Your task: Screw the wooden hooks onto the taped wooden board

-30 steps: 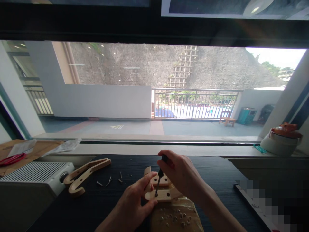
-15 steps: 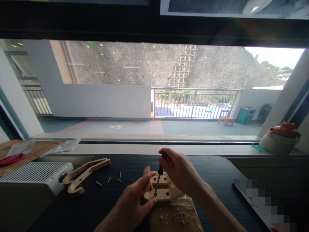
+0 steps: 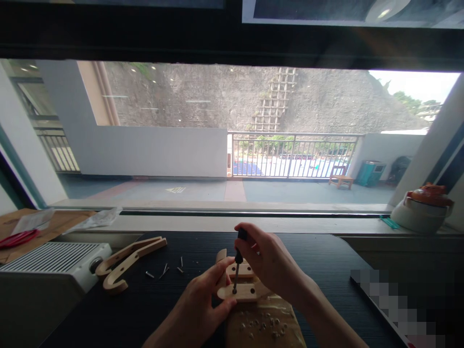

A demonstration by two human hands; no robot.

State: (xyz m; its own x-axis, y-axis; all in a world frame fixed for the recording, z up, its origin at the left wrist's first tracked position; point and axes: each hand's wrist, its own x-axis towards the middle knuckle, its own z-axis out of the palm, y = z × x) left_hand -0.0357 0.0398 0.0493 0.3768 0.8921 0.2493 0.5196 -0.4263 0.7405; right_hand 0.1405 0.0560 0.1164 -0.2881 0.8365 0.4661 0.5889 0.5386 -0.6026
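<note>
My right hand (image 3: 266,251) is closed round the black handle of a screwdriver (image 3: 237,276), which stands nearly upright. Its tip sits in a hole of a pale wooden piece (image 3: 243,292). Around the left end of that piece my left hand (image 3: 208,290) grips, thumb in front and fingers behind. A second holed wooden strip (image 3: 242,269) lies just beyond it. Underneath is a brown block wrapped in clear film (image 3: 261,309), with several small metal rings or nuts (image 3: 270,321) scattered on its near part.
Two curved wooden hook-shaped pieces (image 3: 121,273) lie on the dark table (image 3: 319,270) at left, beside several loose screws (image 3: 165,270). A white slotted box (image 3: 58,258) stands at far left, near red-handled scissors (image 3: 18,238). A pot (image 3: 422,210) is on the sill at right.
The screwdriver's handle has tilted slightly to the left and stands more upright, with my right hand following. My left hand keeps its hold on the wooden piece.
</note>
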